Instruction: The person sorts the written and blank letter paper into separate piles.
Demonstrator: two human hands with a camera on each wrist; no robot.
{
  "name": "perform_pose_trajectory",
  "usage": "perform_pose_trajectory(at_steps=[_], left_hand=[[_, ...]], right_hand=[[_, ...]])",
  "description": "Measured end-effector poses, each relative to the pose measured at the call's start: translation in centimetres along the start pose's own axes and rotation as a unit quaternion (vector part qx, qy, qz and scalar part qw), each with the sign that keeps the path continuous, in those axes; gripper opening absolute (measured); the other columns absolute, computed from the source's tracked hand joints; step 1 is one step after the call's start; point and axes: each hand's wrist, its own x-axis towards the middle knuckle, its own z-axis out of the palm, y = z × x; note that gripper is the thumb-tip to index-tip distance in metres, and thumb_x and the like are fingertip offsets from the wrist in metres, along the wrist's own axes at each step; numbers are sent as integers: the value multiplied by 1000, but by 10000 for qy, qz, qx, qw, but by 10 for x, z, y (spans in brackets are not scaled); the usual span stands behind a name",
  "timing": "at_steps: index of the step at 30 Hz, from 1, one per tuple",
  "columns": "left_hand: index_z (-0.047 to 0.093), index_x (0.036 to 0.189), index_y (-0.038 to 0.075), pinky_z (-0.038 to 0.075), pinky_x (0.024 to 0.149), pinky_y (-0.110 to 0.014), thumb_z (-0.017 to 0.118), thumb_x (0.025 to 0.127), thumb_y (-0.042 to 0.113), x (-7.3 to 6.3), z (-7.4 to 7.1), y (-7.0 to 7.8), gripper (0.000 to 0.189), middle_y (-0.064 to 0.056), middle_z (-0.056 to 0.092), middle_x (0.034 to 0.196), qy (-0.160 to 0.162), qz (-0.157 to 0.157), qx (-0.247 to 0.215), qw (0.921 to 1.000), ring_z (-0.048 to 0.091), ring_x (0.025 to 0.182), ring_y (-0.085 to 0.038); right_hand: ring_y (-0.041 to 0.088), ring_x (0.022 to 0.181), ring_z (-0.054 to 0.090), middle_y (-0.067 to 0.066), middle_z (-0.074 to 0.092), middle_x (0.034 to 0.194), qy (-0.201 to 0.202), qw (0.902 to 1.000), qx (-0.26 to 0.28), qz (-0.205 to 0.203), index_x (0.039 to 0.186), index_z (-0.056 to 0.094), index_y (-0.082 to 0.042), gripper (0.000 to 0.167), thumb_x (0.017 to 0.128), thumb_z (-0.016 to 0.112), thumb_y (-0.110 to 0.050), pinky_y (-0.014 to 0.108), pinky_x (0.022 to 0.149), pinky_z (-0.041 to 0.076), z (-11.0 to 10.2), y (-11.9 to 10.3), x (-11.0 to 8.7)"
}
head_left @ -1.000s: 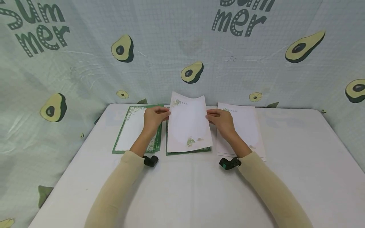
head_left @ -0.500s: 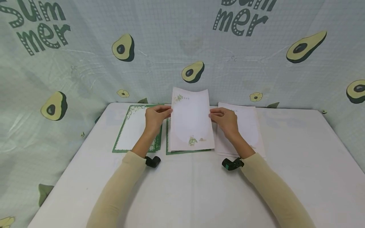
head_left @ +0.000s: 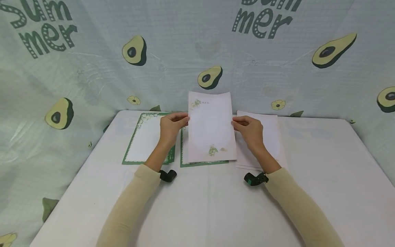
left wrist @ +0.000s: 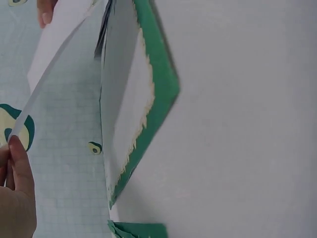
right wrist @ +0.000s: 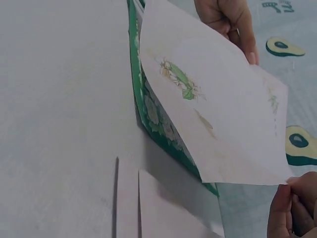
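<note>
A pale pink sheet of paper (head_left: 211,127) with small green floral prints is held up and tilted above the middle stack. My left hand (head_left: 171,128) pinches its left edge between thumb and fingers, while my right hand (head_left: 250,133) pinches the right edge. Beneath it lies a green-bordered sheet (head_left: 203,164), mostly covered; its green edge (left wrist: 166,74) shows in the left wrist view. In the right wrist view the raised sheet (right wrist: 218,89) hangs between both hands, its lower side over the green-bordered paper (right wrist: 141,99).
To the left lies a stack of green-bordered sheets (head_left: 148,137). Several pale pink sheets (head_left: 273,132) lie stacked at the right, partly under my right arm. The white table (head_left: 197,206) meets an avocado-print cloth (head_left: 172,79) at its back edge.
Both hands have shifted slightly right and up with the pinched sheet, uncovering more of the middle stack's left side. The side stacks have stayed in place.
</note>
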Motion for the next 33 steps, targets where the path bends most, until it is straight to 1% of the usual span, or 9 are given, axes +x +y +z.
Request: perform_pose_trajectory(at_steps=[4,10,14,21,24,28,33], left_hand=[[73,110,-8,62,82,-31,76,91,1,0,4,-2,22,-16,73,102,-86,-23,49,9999,74,81,-11],[73,111,-8,62,86,-35,76,91,1,-1,9,1,22,-17,74,103,-272,-2,26,9996,74,80,-13],[74,111,-8,62,86,-34,76,90,1,-3,14,6,22,-20,74,105,-262,42,68,9996,75,80,-13],[76,108,-5,61,86,-29,77,90,3,-7,21,11,19,-17,73,105,-225,48,250,9994,76,83,-16],[76,107,-5,61,86,-29,77,90,2,-8,25,12,19,-16,73,105,-238,6,178,9996,76,82,-16],[76,106,-6,61,85,-30,77,89,1,-9,32,9,19,-17,74,104,-294,-41,-66,9995,76,81,-16],[76,106,-8,62,85,-34,77,89,0,-13,44,6,19,-18,74,102,-416,19,-219,9989,75,80,-14]], right_hand=[[5,80,73,17,75,106,21,9999,-170,11,111,76,0,24,93,77,-17,18,79,60,-10,2,-1],[5,80,73,15,76,105,0,9991,-421,-73,113,75,0,28,94,76,-21,16,81,58,-21,-7,-5],[6,82,73,12,76,105,-2,9981,-600,-160,113,75,-3,28,95,76,-23,16,81,57,-28,-10,-6],[8,84,72,12,76,107,-2,9963,-831,-226,115,75,-6,31,95,75,-29,15,82,55,-39,-13,-12],[7,85,72,11,76,107,12,9960,-863,-238,116,75,-6,32,95,75,-31,14,82,55,-45,-15,-15],[5,84,71,11,76,107,31,9949,-962,-301,117,75,-6,33,95,75,-31,13,81,54,-53,-16,-19],[2,83,71,9,76,107,35,9938,-1087,-221,118,74,-5,34,96,74,-31,11,81,54,-64,-12,-21]])
